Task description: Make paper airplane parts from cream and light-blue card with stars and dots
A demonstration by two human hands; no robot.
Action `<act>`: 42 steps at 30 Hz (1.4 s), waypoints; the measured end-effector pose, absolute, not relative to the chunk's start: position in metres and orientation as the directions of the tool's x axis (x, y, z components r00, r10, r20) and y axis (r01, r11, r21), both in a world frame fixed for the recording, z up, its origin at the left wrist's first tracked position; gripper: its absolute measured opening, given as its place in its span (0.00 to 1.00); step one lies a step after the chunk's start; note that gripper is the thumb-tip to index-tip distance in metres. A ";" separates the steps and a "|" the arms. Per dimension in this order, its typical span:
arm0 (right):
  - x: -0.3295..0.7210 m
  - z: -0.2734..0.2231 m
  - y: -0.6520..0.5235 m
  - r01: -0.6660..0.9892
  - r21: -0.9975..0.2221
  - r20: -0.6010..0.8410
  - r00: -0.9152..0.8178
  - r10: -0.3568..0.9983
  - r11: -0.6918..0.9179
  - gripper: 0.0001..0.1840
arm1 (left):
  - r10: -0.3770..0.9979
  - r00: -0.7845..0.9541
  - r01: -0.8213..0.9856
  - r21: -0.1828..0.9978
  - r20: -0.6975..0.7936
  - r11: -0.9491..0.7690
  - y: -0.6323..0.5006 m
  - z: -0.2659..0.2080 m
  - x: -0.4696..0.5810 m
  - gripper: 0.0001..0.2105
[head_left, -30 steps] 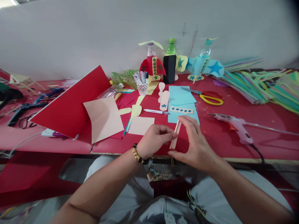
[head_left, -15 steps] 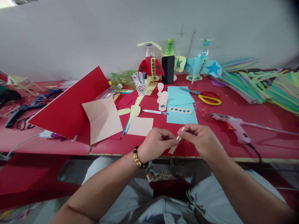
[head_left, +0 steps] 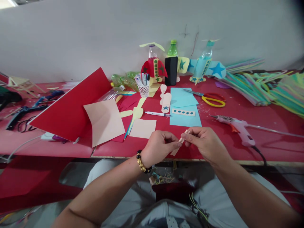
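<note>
Between my two hands is a narrow cream paper strip (head_left: 175, 151), held slantwise over the table's front edge. My left hand (head_left: 161, 145) pinches its lower part between thumb and fingers. The upper end sits in the closed fingertips of my right hand (head_left: 205, 142); the fingers hide part of the strip. Just beyond the hands, a dotted cream strip (head_left: 183, 112) lies on light blue paper (head_left: 185, 121). Left of it are a white marker (head_left: 156, 114) and a cream paper piece with a blue star (head_left: 166, 103). A cream sheet (head_left: 143, 129) lies beside my left hand.
On the right are a pink glue gun (head_left: 237, 126) with its cord, and yellow-red scissors (head_left: 212, 98). Decorated bottles (head_left: 205, 61), a black phone (head_left: 171, 71) and a pen cup (head_left: 143, 91) stand at the back. A red board (head_left: 78, 107) leans at left.
Almost nothing differs. My left wrist has shifted very slightly to the right, and both hands keep their pinch on the paper strip.
</note>
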State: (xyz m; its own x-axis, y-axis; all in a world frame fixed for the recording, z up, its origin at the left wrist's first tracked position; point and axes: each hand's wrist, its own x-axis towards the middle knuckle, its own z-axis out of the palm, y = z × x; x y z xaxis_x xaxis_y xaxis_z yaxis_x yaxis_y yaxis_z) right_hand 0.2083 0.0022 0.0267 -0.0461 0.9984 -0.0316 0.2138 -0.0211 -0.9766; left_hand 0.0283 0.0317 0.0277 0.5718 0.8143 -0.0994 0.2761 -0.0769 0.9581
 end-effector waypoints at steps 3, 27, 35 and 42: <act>0.209 0.029 0.002 0.222 -0.975 -0.028 -0.071 0.997 -0.011 0.14 | 0.798 0.595 0.253 0.965 -0.098 -0.070 0.033 0.027 0.027 0.14; 0.264 0.045 0.004 0.740 -0.673 0.299 0.276 0.913 -0.003 0.15 | 0.796 0.547 -0.063 0.936 -0.257 0.346 0.046 0.016 0.024 0.12; 0.387 0.017 -0.003 0.743 -0.329 -0.067 0.597 0.800 -0.582 0.23 | 0.823 0.500 -0.125 0.918 -0.269 0.376 0.056 0.013 0.019 0.14; 0.384 0.008 -0.001 0.533 -0.621 -0.165 0.628 0.761 -0.575 0.14 | 0.826 0.472 -0.161 0.891 -0.308 0.425 0.057 0.011 0.020 0.15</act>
State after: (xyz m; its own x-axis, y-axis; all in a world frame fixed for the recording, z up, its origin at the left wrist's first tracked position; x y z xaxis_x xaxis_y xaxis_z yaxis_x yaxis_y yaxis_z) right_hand 0.3839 -0.0011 0.0083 0.6278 0.7608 -0.1648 0.5333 -0.5745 -0.6209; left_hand 0.0203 0.0566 0.0111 0.4717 0.8261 -0.3085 -0.1614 0.4248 0.8908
